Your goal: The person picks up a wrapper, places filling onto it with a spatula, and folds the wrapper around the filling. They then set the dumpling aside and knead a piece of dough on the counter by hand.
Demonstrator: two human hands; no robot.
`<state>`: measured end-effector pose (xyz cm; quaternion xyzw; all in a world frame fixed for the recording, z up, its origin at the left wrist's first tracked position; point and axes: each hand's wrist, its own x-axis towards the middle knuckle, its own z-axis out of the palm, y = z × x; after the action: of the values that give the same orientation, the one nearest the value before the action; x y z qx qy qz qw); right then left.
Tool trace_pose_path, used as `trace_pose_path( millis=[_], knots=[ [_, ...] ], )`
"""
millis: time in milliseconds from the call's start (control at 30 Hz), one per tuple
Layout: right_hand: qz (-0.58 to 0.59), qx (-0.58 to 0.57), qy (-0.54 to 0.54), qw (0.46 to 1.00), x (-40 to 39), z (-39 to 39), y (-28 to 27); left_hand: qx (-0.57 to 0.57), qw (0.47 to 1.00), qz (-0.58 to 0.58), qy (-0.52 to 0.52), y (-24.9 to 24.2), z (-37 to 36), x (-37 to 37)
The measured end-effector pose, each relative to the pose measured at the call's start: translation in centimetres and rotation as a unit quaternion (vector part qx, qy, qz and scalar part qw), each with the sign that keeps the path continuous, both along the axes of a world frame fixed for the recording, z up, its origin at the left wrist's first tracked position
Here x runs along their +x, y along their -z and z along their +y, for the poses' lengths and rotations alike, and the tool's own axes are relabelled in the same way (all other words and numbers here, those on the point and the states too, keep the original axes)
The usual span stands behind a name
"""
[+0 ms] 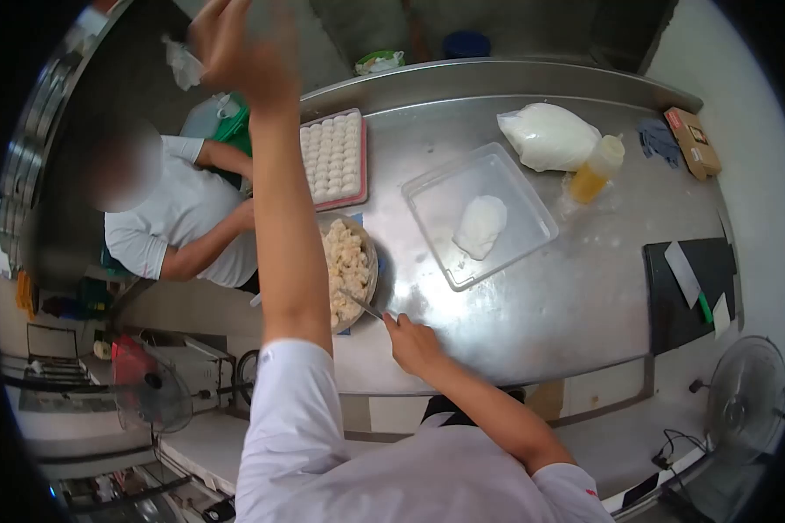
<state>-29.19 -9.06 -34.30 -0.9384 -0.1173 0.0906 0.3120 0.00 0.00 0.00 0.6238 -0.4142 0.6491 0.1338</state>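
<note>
From where I stand, the person's right hand [416,345] grips a thin metal utensil [360,304] dipped into a round bowl [373,272] of pale, lumpy mixture [347,261]. The left hand [246,54], blurred, is raised high beside a crumpled clear plastic piece [183,63]; whether it holds it, I can't tell. Just beyond the bowl lies a pink-rimmed tray [363,161] of white dough balls [330,155], near a co-worker [183,205] in a white shirt. A rectangular clear plastic container [525,202] holds one white lump [481,227].
</note>
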Motion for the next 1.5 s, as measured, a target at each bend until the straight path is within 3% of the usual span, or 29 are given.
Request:
trace_pose_path(
  millis=[67, 100, 167, 233, 333, 400, 567, 667, 800, 900, 933, 967, 1033, 1067, 1200, 1233, 1267, 1300, 1400, 1500],
  knots=[
    [-0.004, 0.013, -0.010, 1.000, -0.4, 0.2, -0.2, -0.081, 0.964, 0.227, -0.110, 2.0, -3.7, 7.5],
    [0.003, 0.009, -0.007, 1.000, -0.1, -0.4, -0.5, -0.083, 0.963, 0.235, -0.107, 3.0, -3.9, 10.2],
    [-0.014, 0.009, -0.012, 1.000, 0.5, -0.8, -1.2, -0.099, 0.880, 0.457, -0.081, 3.5, -2.6, 13.7],
    [-0.001, 0.011, -0.023, 1.000, 1.6, -1.5, -1.9, -0.086, 0.887, 0.444, -0.099, 3.2, -2.7, 14.0],
    [0.014, 0.030, -0.037, 0.999, 2.0, -1.2, -2.1, -0.140, 0.853, 0.484, -0.138, 4.4, -3.6, 11.5],
    [0.007, 0.038, -0.037, 0.999, 2.2, -1.1, -2.1, -0.170, 0.901, 0.397, -0.036, 7.0, -3.8, 11.7],
    [-0.013, 0.038, 0.006, 0.999, 2.2, 0.5, -1.3, -0.166, 0.872, 0.457, 0.051, 11.7, -6.8, 6.7],
    [-0.040, 0.052, 0.033, 0.997, 1.7, 1.1, -1.5, -0.107, 0.832, 0.533, 0.110, 16.6, -9.6, 4.4],
    [0.025, 0.034, 0.019, 0.999, 1.6, 1.3, -2.7, 0.050, 0.773, 0.609, 0.169, 26.9, -14.8, 0.4],
    [0.019, 0.037, 0.048, 0.998, 1.0, 1.5, -1.1, 0.175, 0.703, 0.682, 0.099, 32.9, -17.9, -4.0],
    [0.029, 0.036, 0.010, 0.999, 0.9, 1.5, -0.4, 0.188, 0.673, 0.712, 0.075, 35.1, -18.6, -4.4],
    [0.039, 0.034, -0.029, 0.998, 0.8, 1.4, 0.2, 0.190, 0.673, 0.711, 0.076, 36.5, -19.2, -4.8],
    [0.046, 0.071, -0.033, 0.996, 0.3, 1.0, 0.9, 0.193, 0.727, 0.659, 0.001, 38.7, -20.3, -5.3],
    [0.054, 0.109, -0.036, 0.992, -0.2, 0.9, 1.2, 0.231, 0.697, 0.679, 0.002, 39.6, -20.8, -5.1],
    [-0.003, 0.206, 0.024, 0.978, -1.8, 2.8, 3.1, 0.304, 0.714, 0.627, -0.066, 40.3, -23.2, -7.1],
    [0.088, 0.453, 0.098, 0.882, -2.0, 3.8, 3.7, 0.293, 0.707, 0.634, -0.106, 40.7, -24.0, -7.4],
    [0.170, 0.662, 0.161, 0.712, -2.1, 4.5, 4.3, 0.281, 0.701, 0.639, -0.147, 41.0, -24.4, -7.5],
    [0.212, 0.749, 0.188, 0.599, -2.4, 4.8, 4.3, 0.284, 0.702, 0.636, -0.147, 41.2, -24.8, -7.5],
    [0.193, 0.696, 0.084, 0.687, -4.3, 5.6, 3.6, 0.282, 0.704, 0.625, -0.184, 42.3, -25.7, -6.8],
    [0.162, 0.658, 0.034, 0.734, -5.3, 6.2, 3.0, 0.281, 0.701, 0.629, -0.183, 43.0, -25.6, -5.8]
  ],
)
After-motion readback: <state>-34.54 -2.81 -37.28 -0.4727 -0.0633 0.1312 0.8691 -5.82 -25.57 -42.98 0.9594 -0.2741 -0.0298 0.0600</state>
